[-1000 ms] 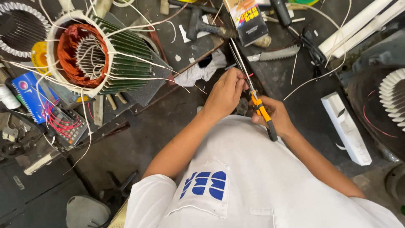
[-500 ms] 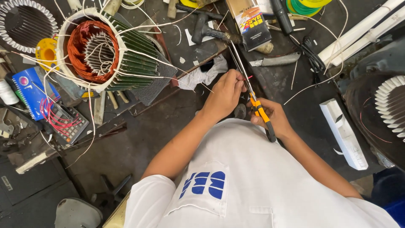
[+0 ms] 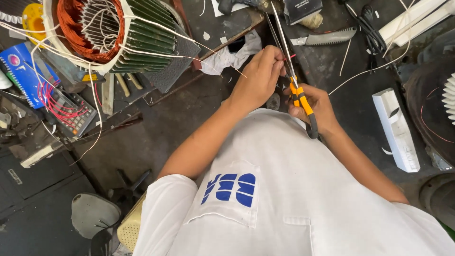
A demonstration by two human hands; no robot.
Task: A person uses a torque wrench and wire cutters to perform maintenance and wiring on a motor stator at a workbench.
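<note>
My left hand [image 3: 258, 78] pinches a thin red wire end beside a long white sleeve [image 3: 282, 33] that runs up toward the bench. My right hand [image 3: 320, 106] grips a cutting tool with orange and black handles [image 3: 303, 102]; its long narrow jaws point up along the sleeve, right next to my left fingertips. Both hands meet just above my white shirt. Whether the jaws touch the wire is hidden by my fingers. A motor stator [image 3: 113, 28] with copper windings and white lead wires lies on its side at the upper left.
A calculator tangled in red wires [image 3: 71, 111] and a blue notebook [image 3: 21, 71] lie at the left. A white rag [image 3: 232, 54], a serrated blade [image 3: 329, 37] and a white plastic block [image 3: 395, 128] surround the hands. A dark round housing [image 3: 431, 104] sits far right.
The view has closed in on the hands, and the stator sits higher in view. My hands stay together, the tool still along the sleeve.
</note>
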